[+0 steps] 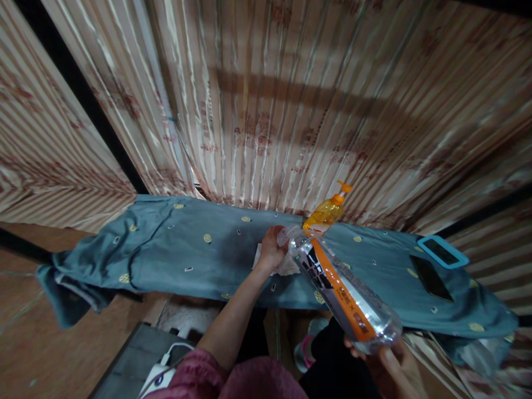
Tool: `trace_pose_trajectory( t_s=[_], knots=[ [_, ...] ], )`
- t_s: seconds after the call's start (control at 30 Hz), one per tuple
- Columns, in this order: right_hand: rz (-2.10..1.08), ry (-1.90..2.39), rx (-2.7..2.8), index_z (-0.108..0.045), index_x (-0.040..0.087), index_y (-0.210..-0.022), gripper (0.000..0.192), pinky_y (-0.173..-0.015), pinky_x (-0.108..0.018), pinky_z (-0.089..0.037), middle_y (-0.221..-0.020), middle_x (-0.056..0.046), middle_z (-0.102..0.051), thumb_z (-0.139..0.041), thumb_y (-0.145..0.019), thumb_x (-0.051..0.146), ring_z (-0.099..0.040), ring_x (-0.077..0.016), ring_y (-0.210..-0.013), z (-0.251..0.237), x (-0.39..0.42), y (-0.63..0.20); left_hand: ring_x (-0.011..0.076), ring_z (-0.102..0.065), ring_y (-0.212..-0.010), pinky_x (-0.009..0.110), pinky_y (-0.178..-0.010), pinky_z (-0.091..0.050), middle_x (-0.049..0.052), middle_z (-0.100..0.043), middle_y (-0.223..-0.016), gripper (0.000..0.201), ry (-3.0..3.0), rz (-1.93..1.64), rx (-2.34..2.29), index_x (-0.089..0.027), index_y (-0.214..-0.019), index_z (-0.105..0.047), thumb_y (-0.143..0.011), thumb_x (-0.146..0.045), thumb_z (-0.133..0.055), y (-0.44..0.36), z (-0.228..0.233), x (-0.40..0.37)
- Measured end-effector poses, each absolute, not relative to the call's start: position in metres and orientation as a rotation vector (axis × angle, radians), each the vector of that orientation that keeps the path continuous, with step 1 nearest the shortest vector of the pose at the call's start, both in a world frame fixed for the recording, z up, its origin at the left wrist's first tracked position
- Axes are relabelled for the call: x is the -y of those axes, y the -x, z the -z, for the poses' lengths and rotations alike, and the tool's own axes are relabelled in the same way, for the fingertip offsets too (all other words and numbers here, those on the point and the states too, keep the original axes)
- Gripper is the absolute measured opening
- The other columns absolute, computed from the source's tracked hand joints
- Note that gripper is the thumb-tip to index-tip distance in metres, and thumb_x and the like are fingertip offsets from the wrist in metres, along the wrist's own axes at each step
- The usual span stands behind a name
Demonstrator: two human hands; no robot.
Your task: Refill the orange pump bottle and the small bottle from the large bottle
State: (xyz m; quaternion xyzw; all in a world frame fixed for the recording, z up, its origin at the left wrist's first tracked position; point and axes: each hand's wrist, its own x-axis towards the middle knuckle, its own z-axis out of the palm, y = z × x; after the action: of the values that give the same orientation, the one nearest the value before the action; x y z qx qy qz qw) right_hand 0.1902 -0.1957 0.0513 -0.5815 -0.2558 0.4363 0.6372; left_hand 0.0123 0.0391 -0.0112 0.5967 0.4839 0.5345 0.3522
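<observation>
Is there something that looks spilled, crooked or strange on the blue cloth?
No spill shows. The clear bottle lies tilted in the right hand, its neck toward the white tissue under the left hand. The blue cloth hangs bunched at its left end.

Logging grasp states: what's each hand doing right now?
Left hand: closed on the white cloth near the bottle's mouth.
Right hand: holding the clear bottle by its base.

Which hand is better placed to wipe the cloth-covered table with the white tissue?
The left hand: it already rests on the white tissue on the blue cloth. The right hand is busy holding the tilted clear bottle from below.
</observation>
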Motion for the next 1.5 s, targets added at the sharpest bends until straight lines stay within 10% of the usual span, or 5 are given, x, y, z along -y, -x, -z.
trace_pose_trajectory(
  t_s=[1.5],
  knots=[
    [-0.993, 1.312, 0.566, -0.073, 0.023, -0.105, 0.055, -0.059, -0.023, -0.057, -0.076, -0.003, -0.076, -0.092, -0.062, 0.052, -0.070, -0.0159, -0.059, -0.0450, 0.1954, -0.1941, 0.0244, -0.069, -0.100, 0.039, -0.093, -0.055, 0.007, -0.072, -0.104, 0.033, -1.601, -1.360, -1.268, -0.018, -0.105, -0.067, -0.073, -0.011, -0.073, -0.0128, 0.0163, -0.0420]
  ],
)
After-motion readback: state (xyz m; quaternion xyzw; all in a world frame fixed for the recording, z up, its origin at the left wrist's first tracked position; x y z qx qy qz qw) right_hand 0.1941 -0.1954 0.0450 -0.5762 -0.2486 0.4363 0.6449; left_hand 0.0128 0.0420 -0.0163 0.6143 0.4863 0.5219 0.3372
